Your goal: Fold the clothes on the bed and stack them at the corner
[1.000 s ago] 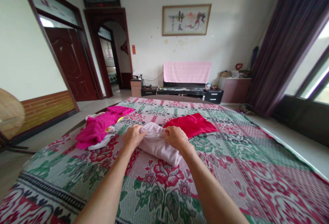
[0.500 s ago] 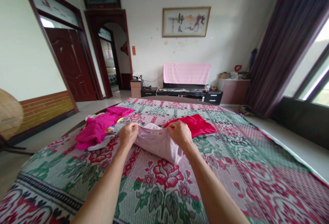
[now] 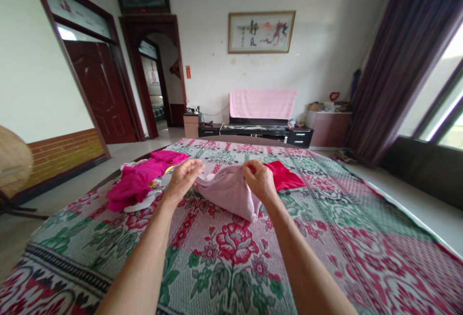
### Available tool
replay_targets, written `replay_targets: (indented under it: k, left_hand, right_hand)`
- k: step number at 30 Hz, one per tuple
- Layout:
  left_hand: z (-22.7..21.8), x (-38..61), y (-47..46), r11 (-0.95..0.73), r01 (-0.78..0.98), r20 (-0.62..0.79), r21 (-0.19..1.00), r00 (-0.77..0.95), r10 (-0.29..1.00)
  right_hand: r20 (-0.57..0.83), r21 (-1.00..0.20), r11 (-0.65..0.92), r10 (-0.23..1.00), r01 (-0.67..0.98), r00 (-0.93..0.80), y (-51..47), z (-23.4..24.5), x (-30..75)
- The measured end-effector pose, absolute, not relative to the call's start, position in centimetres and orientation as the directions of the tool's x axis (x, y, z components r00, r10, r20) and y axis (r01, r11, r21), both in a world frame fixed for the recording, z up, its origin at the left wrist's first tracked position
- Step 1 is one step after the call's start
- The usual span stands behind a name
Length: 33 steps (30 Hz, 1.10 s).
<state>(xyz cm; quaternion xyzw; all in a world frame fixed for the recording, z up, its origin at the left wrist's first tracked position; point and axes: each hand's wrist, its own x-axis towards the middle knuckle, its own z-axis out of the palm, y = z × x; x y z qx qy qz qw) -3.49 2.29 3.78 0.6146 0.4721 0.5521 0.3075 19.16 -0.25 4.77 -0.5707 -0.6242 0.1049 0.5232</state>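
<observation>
A pale pink shirt (image 3: pixel 227 194), partly folded, is lifted off the bedcover along its far edge, its near fold hanging low. My right hand (image 3: pixel 260 177) pinches its upper right edge between thumb and fingers. At the upper left corner is my left hand (image 3: pixel 183 180), fingers bent and tips blurred; whether cloth is between them I cannot make out. Behind my right hand lies a red garment (image 3: pixel 287 176), partly hidden. Left of my left hand rests a heap of magenta clothing (image 3: pixel 135 184) with white and patterned cloth beneath.
A flowered bedcover (image 3: pixel 231 276) in red, green and white spreads under everything. Beyond its far edge stands a low black cabinet (image 3: pixel 302 136) with a pink cloth (image 3: pixel 263 103) over a screen. A round tan object (image 3: pixel 12 160) is at the far left.
My left hand has risen slightly and its fingers have loosened. The right hand has shifted up and right with the shirt. The shirt's neck label is out of sight now.
</observation>
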Motion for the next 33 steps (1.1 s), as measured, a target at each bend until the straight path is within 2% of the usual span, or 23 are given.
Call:
replay_targets:
  k: [3, 6, 9, 12, 16, 19, 21, 24, 29, 31, 33]
  left_hand:
    - [3.9, -2.5, 1.5, -0.433, 0.337, 0.337, 0.836, 0.306, 0.89]
    - [3.8, -1.8, 1.1, -0.491, 0.379, 0.335, 0.785, 0.407, 0.85]
    - [3.8, -2.1, 1.1, -0.471, 0.376, 0.347, 0.798, 0.352, 0.869]
    - [3.7, -3.3, 1.4, -0.371, 0.176, 0.31, 0.912, 0.299, 0.902]
    - [3.5, -4.3, 2.0, -0.335, -0.064, 0.341, 0.94, 0.193, 0.92]
    - [3.4, -4.3, 2.5, -0.356, -0.168, 0.374, 0.919, 0.092, 0.923]
    - [3.4, -4.2, 2.6, -0.361, -0.248, 0.376, 0.899, 0.017, 0.926]
    - [3.3, -4.0, 2.8, -0.349, -0.304, 0.359, 0.887, -0.025, 0.933]
    - [3.1, -3.5, 2.7, -0.339, -0.311, 0.359, 0.888, 0.01, 0.933]
    - [3.4, -3.5, 2.6, -0.348, -0.354, 0.363, 0.868, -0.025, 0.931]
    - [4.0, -3.8, 2.6, -0.383, -0.416, 0.375, 0.825, -0.103, 0.921]
  right_hand:
    - [0.561, -0.755, 0.514, 0.828, 0.408, -0.004, -0.3, 4.3, 17.5]
    - [0.575, -0.766, 0.575, 0.813, 0.289, -0.095, -0.3, 3.9, 16.7]
    - [0.522, -0.791, 0.496, 0.853, 0.357, -0.028, 0.2, 3.6, 17.7]
    - [0.45, -0.727, 0.357, 0.893, 0.586, 0.015, 0.8, 2.9, 19.5]
    - [0.209, -0.546, 0.294, 0.955, 0.785, -0.212, 0.7, 1.7, 19.6]
    - [0.023, -0.489, 0.287, 0.948, 0.824, -0.316, 0.1, 1.0, 18.0]
    - [-0.034, -0.476, 0.293, 0.936, 0.829, -0.351, -0.2, 0.7, 16.9]
    - [-0.026, -0.405, 0.284, 0.947, 0.869, -0.322, -0.7, 0.1, 15.6]
    - [0.0, -0.244, 0.206, 0.977, 0.948, -0.212, -1.3, -0.7, 14.3]
    - [0.011, -0.267, 0.234, 0.971, 0.935, -0.24, -1.1, -1.0, 14.3]
    - [0.073, -0.418, 0.24, 0.97, 0.876, -0.231, -0.4, -1.1, 14.7]
